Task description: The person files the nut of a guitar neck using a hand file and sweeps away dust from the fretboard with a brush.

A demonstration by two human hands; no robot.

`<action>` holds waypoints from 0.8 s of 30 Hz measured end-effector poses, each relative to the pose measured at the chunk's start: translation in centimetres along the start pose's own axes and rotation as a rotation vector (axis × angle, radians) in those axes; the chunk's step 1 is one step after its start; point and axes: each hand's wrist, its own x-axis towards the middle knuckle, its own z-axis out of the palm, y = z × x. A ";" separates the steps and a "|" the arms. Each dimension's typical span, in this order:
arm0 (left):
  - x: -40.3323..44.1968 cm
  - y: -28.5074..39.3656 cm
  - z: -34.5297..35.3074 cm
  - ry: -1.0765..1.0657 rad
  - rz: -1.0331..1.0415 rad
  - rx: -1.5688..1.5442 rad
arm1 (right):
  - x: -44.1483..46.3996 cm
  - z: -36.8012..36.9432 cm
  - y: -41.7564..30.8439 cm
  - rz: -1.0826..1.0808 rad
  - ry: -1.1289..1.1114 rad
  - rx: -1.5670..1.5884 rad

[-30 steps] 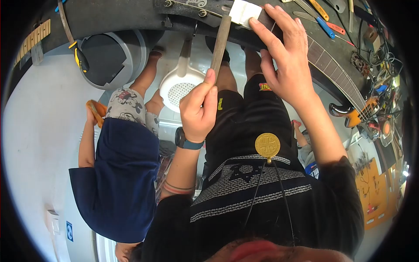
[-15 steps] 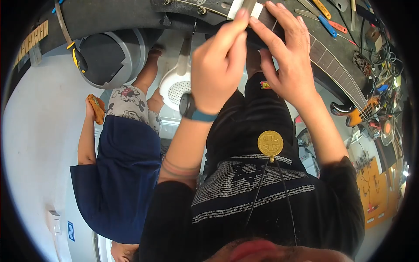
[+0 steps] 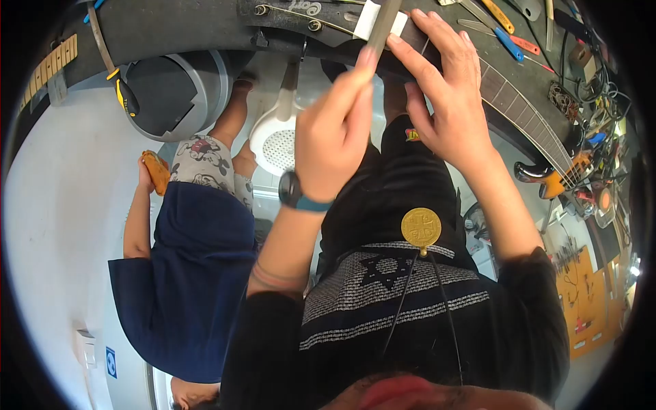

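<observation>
My left hand [image 3: 336, 133], with a dark watch at its wrist, is closed around a flat grey file [image 3: 384, 27]. The hand is slightly blurred. The file lies across a white piece [image 3: 402, 26] at the headstock end of a guitar neck [image 3: 516, 102]. My right hand [image 3: 447, 85] rests over the neck, fingers stretched out and somewhat apart. Its index fingertip is beside the white piece, close to the file. The dark headstock [image 3: 283, 17] carries tuning posts and strings. To the right, the strings run down to a sunburst guitar body [image 3: 557, 179].
Screwdrivers and other hand tools [image 3: 502, 41] lie on the dark bench at the upper right, near tangled cables [image 3: 608, 89]. A yellow-black handled tool [image 3: 121, 92] hangs over the left edge. Beside me stands another person [image 3: 198, 273] holding something orange-brown. A grey bin [image 3: 212, 89] is under the bench.
My left hand has drawn back a little toward my body with the file, and more of the file and white piece now shows. The right hand stays nearly in place.
</observation>
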 end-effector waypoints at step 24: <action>-2.1 -0.1 -0.5 0.021 0.004 -0.028 | -0.2 -0.4 -0.1 0.038 -0.071 -0.049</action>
